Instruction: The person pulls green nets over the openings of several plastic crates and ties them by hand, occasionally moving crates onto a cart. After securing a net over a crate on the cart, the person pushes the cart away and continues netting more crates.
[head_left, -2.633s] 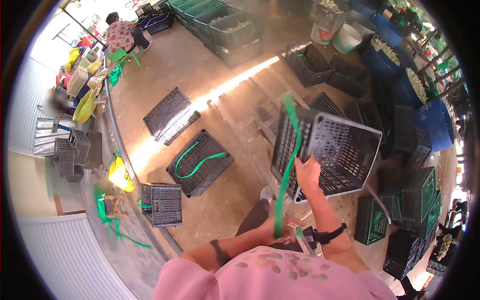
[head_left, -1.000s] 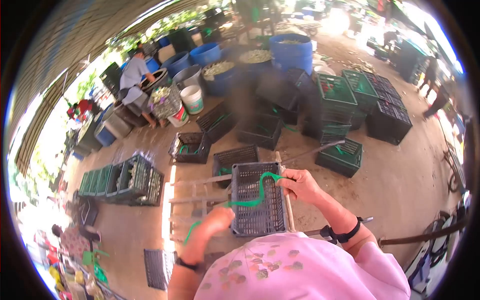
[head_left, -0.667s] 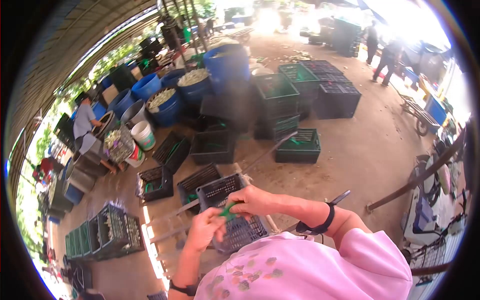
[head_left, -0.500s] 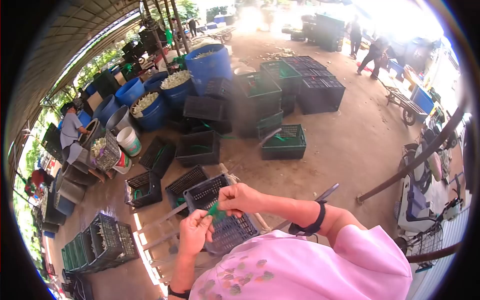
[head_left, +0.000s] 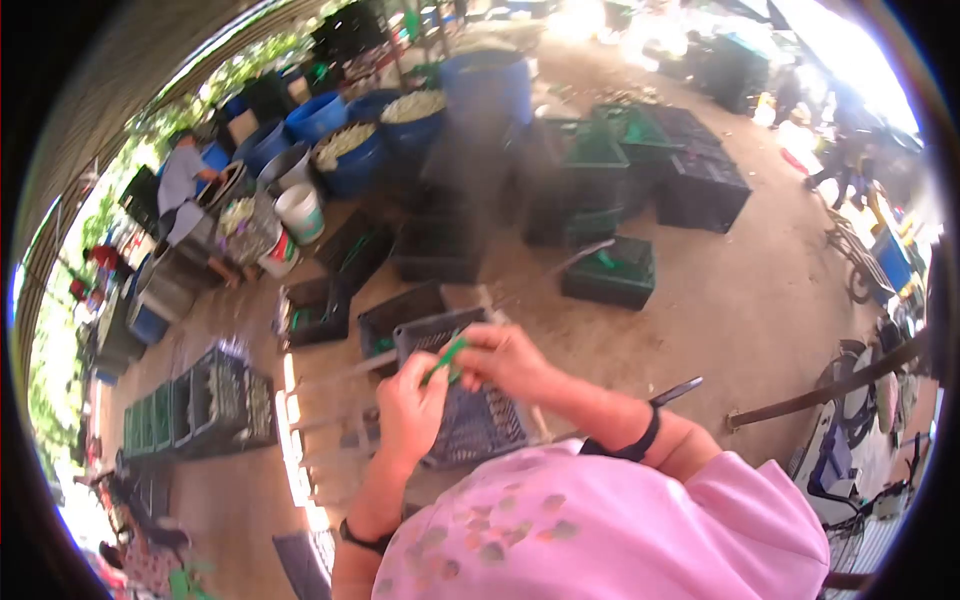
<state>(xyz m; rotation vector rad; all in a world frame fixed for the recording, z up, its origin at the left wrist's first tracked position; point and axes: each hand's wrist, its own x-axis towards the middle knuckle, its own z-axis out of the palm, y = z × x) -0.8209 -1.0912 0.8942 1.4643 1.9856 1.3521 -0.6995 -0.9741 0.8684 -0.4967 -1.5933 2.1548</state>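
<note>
In front of my chest a thin green strip (head_left: pixel 444 362), perhaps plastic, stretches between both hands. The fingers of my left hand (head_left: pixel 412 402) pinch its lower end. My right hand (head_left: pixel 503 362) grips the upper end, with the fingers curled. Just below the hands is a dark grey slatted plastic crate (head_left: pixel 482 428), partly hidden by them. Another dark crate (head_left: pixel 405 312) stands behind it, with a bit of green inside.
Beyond stand more crates (head_left: pixel 610 274), stacked crates (head_left: pixel 704 190) and blue barrels (head_left: pixel 350 178), some filled with pale produce. A person (head_left: pixel 185 180) works among tubs at left. Filled crates (head_left: pixel 228 400) stand lower left. A metal pole (head_left: pixel 825 385) and scooter (head_left: pixel 845 430) are at right.
My view has turned left and down, so the surroundings appear shifted. The green stuff, bunched between my fingers before, is now drawn out into a narrow strip. Another person appears at lower left.
</note>
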